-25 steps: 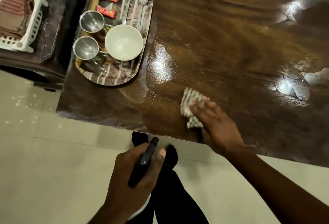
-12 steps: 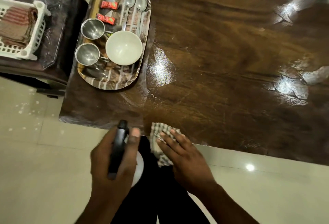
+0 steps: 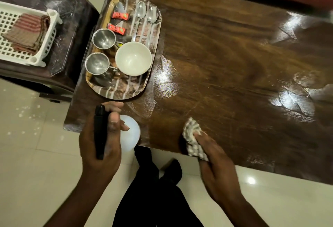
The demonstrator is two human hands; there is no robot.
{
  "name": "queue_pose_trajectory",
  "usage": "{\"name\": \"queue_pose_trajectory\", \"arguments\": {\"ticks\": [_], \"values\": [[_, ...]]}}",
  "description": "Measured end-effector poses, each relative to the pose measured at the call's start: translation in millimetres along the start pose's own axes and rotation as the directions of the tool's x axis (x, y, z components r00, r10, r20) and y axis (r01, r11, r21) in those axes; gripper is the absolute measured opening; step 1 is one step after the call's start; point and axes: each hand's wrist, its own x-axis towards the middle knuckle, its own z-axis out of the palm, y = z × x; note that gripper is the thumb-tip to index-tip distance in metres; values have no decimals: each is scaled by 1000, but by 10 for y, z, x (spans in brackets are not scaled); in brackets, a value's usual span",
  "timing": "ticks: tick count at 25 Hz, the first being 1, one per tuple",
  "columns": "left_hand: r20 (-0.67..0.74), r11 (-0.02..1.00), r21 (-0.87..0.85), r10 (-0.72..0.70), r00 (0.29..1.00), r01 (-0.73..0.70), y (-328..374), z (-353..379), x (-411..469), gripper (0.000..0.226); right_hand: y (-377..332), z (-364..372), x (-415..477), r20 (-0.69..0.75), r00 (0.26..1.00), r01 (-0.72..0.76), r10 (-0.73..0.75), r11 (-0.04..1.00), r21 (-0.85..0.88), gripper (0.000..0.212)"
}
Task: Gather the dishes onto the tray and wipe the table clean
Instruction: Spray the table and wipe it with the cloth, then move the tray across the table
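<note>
A patterned tray (image 3: 126,91) sits at the left end of the dark wooden table (image 3: 225,60). On it are a white bowl (image 3: 133,58), two steel cups (image 3: 104,38) (image 3: 97,64), two spoons (image 3: 142,15) and two red sachets (image 3: 120,15). My left hand (image 3: 102,140) grips a spray bottle (image 3: 126,133) with a black head and white body, over the table's near-left corner. My right hand (image 3: 214,156) presses a checked cloth (image 3: 191,133) on the table near its front edge.
A side table (image 3: 72,33) stands left of the main table and carries a white plastic basket (image 3: 46,50) with folded cloths. Wet glossy patches shine on the tabletop. My dark-trousered legs stand on the pale tiled floor (image 3: 36,163) below the front edge.
My right hand swept the cloth from mid-table to the front edge, then rightward along it. My left hand rose with the spray bottle toward the table's near-left corner.
</note>
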Motion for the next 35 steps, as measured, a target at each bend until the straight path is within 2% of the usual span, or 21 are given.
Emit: {"name": "queue_pose_trajectory", "arguments": {"ticks": [4, 8, 10, 12, 14, 16, 17, 18, 19, 20, 21, 22, 24, 26, 28, 29, 30, 31, 32, 35], "values": [[98, 998, -1, 60, 993, -60, -154, 0, 77, 22, -391, 404, 623, 78, 981, 191, -176, 939, -286, 77], [134, 999, -2, 37, 990, -38, -231, -63, 122, 29, -431, 623, 738, 215, 964, 241, -157, 858, -453, 75], [186, 997, 58, 38, 982, -49, -321, -140, 148, 36, -460, 556, 664, 258, 955, 253, -148, 859, -446, 78], [281, 982, 153, 60, 958, -107, -490, -295, 155, 61, -525, 423, 653, 256, 949, 281, -185, 863, -421, 74], [401, 946, 220, 133, 906, -236, -642, -538, 188, 74, -589, 271, 780, 197, 953, 287, -229, 890, -355, 62], [450, 916, 270, 151, 880, -295, -731, -818, 286, 73, -670, 99, 1156, 92, 970, 243, -226, 937, -250, 50], [423, 916, 302, 118, 898, -263, -755, -933, 342, 66, -746, 20, 1420, 37, 976, 217, -214, 958, -186, 43], [336, 931, 323, 56, 940, -171, -775, -1006, 399, 54, -857, -48, 1728, -16, 977, 210, -214, 970, -125, 37], [208, 954, 300, -50, 977, -14, -784, -1020, 459, 40, -988, -102, 2054, -63, 974, 212, -217, 974, -75, 33], [77, 961, 185, -225, 971, 208, -784, -972, 550, 30, -1122, -137, 2382, -102, 972, 211, -214, 977, -37, 30], [17, 901, -12, -434, 901, 435, -785, -896, 659, 27, -1257, -152, 2699, -128, 972, 197, -198, 980, -17, 28], [36, 780, -174, -605, 795, 602, -786, -823, 763, 24, -1392, -156, 2998, -135, 974, 181, -182, 983, -17, 26], [134, 557, -323, -773, 620, 765, -810, -687, 927, 21, -1619, -96, 3581, -93, 981, 168, -173, 984, -54, 24], [202, 449, -355, -819, 537, 820, -794, -543, 1027, 21, -1815, 22, 4060, -17, 988, 153, -154, 986, -69, 25], [247, 440, -327, -814, 525, 836, -792, -408, 1070, 22, -1944, 136, 4393, 45, 995, 98, -94, 992, -81, 27], [258, 428, -357, -809, 528, 830, -795, -355, 1083, 28, -1995, 161, 4495, 80, 995, 71, -63, 992, -109, 27], [247, 404, -413, -813, 528, 816, -798, -311, 1110, 45, -2034, 180, 4557, 113, 993, 53, -36, 987, -151, 26], [209, 391, -457, -826, 524, 799, -820, -281, 1128, 62, -2066, 197, 4598, 145, 989, 44, -17, 982, -184, 25], [165, 391, -474, -841, 516, 789, -832, -240, 1141, 67, -2092, 206, 4638, 174, 985, 36, 0, 979, -202, 25], [88, 425, -465, -851, 518, 776, -834, -133, 1130, 18, -2069, 272, 4795, 211, 977, 10, 35, 978, -207, 25]]}}
